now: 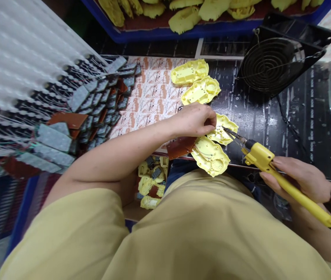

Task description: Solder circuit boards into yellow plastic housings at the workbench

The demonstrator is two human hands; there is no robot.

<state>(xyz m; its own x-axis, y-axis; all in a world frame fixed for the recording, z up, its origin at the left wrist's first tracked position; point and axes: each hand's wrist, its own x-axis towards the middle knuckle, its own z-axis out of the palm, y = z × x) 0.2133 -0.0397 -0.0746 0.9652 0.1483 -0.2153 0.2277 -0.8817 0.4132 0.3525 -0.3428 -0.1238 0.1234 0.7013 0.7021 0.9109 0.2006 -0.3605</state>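
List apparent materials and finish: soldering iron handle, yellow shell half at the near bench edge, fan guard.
Soldering iron handle: likely molded plastic, satin; smooth, solid yellow with soft shading.
Yellow shell half: probably injection-molded plastic; thin rim, perforated round grille. Gloss unclear.
Fan guard: probably metal wire, dark finish; thin concentric rings. Coating can't be told.

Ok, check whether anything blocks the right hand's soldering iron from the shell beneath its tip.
Nothing visible does: the soldering iron in the right hand has its tip over the yellow shell. The left hand overlaps the shell's left edge, near the tip.
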